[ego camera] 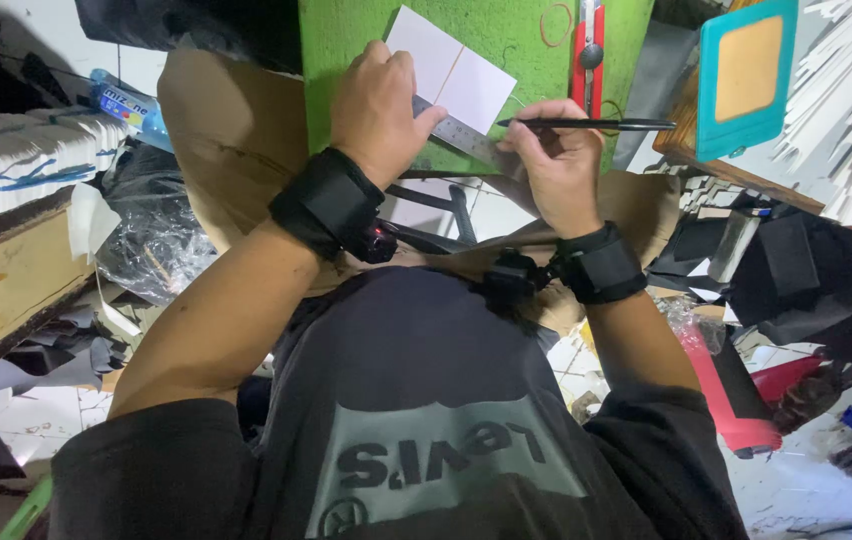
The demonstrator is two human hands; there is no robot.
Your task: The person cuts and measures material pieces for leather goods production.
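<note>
At 12 o'clock, on the green cutting mat [516,45] that covers the worktop, lies a white card [466,80] w/ a thin line down its middle. L hand [378,108] presses flat on the card's near edge and on a steel ruler [466,137], fingers bent and bearing down on both, holding them still. The ruler runs slantwise along the card's lower edge, from the L hand toward 3 o'clock.

R hand [558,165] sits just beside the ruler's far end, at approx 1 o'clock from centre. Its fingers are pinched tight round a black pen [596,124]. The pen lies almost level, its long end pointing to 3 o'clock; the tip is hidden by the fingers, so can't tell if it touches the card.

Both wrists carry black straps: L [326,202], R [603,266].

Around them: red cutter knife [592,48] and a rubber band [556,24] on the mat at 1 o'clock, teal-framed board [748,70] at 2 o'clock, plastic bottle [128,106] and a paper stack [16,160] at 10 o'clock, brown cardboard [236,130] under the L forearm.
</note>
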